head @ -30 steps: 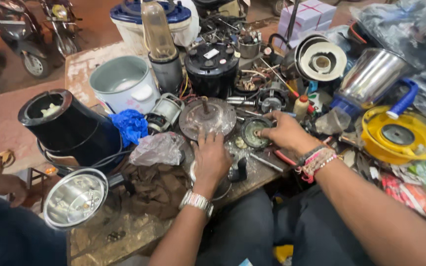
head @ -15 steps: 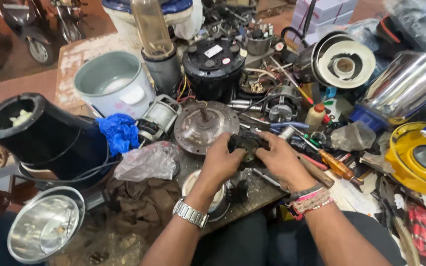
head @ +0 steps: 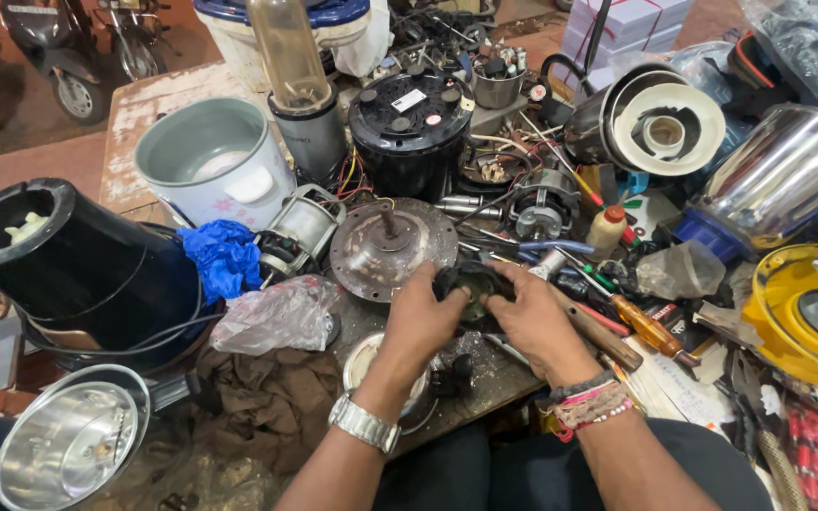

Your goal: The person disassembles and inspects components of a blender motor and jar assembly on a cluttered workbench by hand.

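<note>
A small round black part (head: pixel 472 284) with a greenish inside is held between both hands just above the cluttered workbench. My left hand (head: pixel 421 317), with a metal watch on its wrist, grips its left side. My right hand (head: pixel 532 317), with bead bracelets on its wrist, grips its right side. Just beyond the part lies a round rusty metal plate (head: pixel 392 248) with a short shaft standing in its middle. A small motor (head: pixel 297 232) lies to the left of the plate.
A black cylinder housing (head: pixel 68 265) and a steel bowl (head: pixel 63 445) are at the left, with a white cooker pot (head: pixel 212 161) behind. A blender jar (head: pixel 293 66), a black motor base (head: pixel 411 128), screwdrivers (head: pixel 631 317), a steel jar (head: pixel 783 175) and a yellow base (head: pixel 811 317) crowd the back and right.
One second ago my hands rested apart on the bench parts. They came together and lifted the small black part, and now hold it a little nearer to me.
</note>
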